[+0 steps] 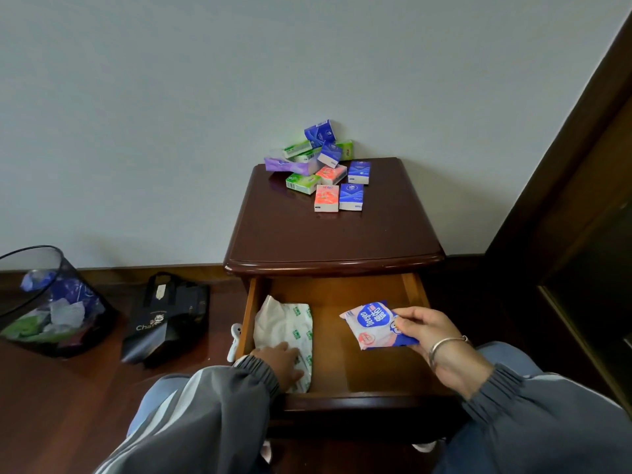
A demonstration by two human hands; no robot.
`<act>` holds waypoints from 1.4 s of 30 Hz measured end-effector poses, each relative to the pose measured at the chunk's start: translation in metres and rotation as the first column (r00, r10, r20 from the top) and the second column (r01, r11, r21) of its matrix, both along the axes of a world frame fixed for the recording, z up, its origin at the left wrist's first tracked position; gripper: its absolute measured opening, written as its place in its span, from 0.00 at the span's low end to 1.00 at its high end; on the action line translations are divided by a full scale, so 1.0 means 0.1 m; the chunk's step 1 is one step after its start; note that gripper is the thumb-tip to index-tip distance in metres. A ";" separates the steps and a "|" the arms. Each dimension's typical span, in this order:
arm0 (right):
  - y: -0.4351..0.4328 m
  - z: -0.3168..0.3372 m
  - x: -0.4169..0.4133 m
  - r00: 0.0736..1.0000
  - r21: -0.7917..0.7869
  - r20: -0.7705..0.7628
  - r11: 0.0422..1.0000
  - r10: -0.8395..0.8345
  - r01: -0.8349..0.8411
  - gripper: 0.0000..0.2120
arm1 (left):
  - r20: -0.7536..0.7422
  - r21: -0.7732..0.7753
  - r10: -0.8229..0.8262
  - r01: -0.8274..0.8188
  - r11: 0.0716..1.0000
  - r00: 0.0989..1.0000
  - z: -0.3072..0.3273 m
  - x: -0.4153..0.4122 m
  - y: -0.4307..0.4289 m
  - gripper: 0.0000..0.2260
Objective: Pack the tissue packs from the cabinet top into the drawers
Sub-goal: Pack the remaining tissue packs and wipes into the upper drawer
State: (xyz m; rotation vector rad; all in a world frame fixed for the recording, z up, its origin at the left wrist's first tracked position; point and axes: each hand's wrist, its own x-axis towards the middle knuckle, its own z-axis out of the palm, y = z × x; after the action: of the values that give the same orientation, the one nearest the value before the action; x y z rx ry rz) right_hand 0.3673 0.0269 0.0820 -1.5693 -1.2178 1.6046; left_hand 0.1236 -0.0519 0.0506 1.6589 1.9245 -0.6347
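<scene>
Soft packs going into the drawer (415, 292)

My right hand (436, 340) pinches the light, crinkly blue pack (372, 325) by its edge; my left hand (282, 366) presses flat on the squashy white pack (285, 323) beneath it.

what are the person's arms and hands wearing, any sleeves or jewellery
Both arms are in grey jacket sleeves with gathered elastic cuffs. The left sleeve has pale stripes running down its length. The right sleeve looks plain grey. The right wrist has a thin silver bracelet. The left hand and right hand are bare, with no gloves.
</scene>
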 end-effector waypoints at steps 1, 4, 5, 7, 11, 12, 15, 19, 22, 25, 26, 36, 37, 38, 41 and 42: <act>-0.01 -0.01 -0.05 1.000 0.002 -0.004 1.000 0.005 -0.005 0.08 | 0.021 0.050 -0.005 0.004 0.999 1.000 0.03 0.00 -0.02 0.22; -0.04 -0.06 -0.27 0.999 0.028 -0.011 0.999 0.030 -0.030 0.06 | 0.160 0.364 0.041 -0.098 0.926 0.986 0.11 -0.12 -0.14 0.20; -0.05 -0.08 -0.38 0.999 0.044 -0.007 0.998 0.043 -0.042 0.05 | 0.216 0.483 0.085 -0.182 0.856 0.973 0.13 -0.19 -0.18 0.21; -0.08 -0.13 -0.62 0.998 0.081 -0.008 0.995 0.066 -0.065 0.05 | 0.330 0.617 0.208 -0.377 0.691 0.921 0.16 -0.38 -0.24 0.22; -0.13 -0.27 -1.15 0.992 0.161 -0.047 0.981 0.116 -0.107 0.06 | 0.533 0.384 0.524 -0.741 0.551 0.665 0.14 -0.58 -0.31 0.22; -0.15 -0.33 -1.24 0.989 0.160 -0.017 0.976 0.150 -0.145 0.08 | 0.566 0.301 0.547 -0.772 0.560 0.617 0.11 -0.58 -0.32 0.21; -0.22 -0.50 -1.38 0.929 0.034 0.124 0.934 0.350 -0.356 0.21 | 0.627 0.221 0.549 -0.803 0.554 0.552 0.03 -0.57 -0.36 0.17; -0.20 -0.58 -1.33 0.771 -0.054 0.304 0.818 0.559 -0.572 0.32 | 0.629 0.248 0.578 -0.840 0.483 0.519 0.00 -0.59 -0.35 0.18; -0.14 -0.54 -1.32 0.761 -0.046 0.326 0.814 0.560 -0.579 0.30 | 0.635 0.256 0.590 -0.856 0.449 0.499 -0.01 -0.57 -0.35 0.18; -0.15 -0.54 -1.37 0.754 -0.090 0.285 0.800 0.591 -0.593 0.31 | 0.647 0.257 0.586 -0.863 0.434 0.488 -0.02 -0.57 -0.35 0.18; -0.16 -0.55 -1.38 0.741 -0.097 0.278 0.785 0.611 -0.611 0.32 | 0.649 0.265 0.582 -0.863 0.431 0.490 -0.03 -0.57 -0.35 0.18; -0.17 -0.48 -1.37 0.462 -0.092 0.441 0.551 0.769 -0.829 0.29 | 0.649 0.276 0.574 -0.858 0.433 0.499 -0.02 -0.56 -0.37 0.18; -0.16 -0.47 -1.35 0.464 -0.091 0.467 0.562 0.753 -0.822 0.26 | 0.650 0.275 0.572 -0.857 0.435 0.499 -0.02 -0.56 -0.37 0.18; -0.15 -0.45 -1.33 0.471 -0.086 0.490 0.578 0.733 -0.811 0.24 | 0.652 0.275 0.570 -0.856 0.437 0.501 -0.02 -0.57 -0.37 0.18; -0.10 -0.29 -1.19 0.461 -0.021 0.584 0.580 0.668 -0.814 0.24 | 0.650 0.287 0.558 -0.847 0.448 0.516 -0.03 -0.56 -0.37 0.17; -0.07 -0.21 -1.13 0.454 0.025 0.625 0.565 0.635 -0.824 0.24 | 0.649 0.298 0.554 -0.844 0.446 0.522 -0.03 -0.56 -0.36 0.17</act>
State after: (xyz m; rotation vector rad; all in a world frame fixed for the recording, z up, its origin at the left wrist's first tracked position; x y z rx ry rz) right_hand 0.2545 0.0203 0.0612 -1.3612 -2.6714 1.2535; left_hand 0.0680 -0.0878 0.0479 0.8813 2.2721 0.7509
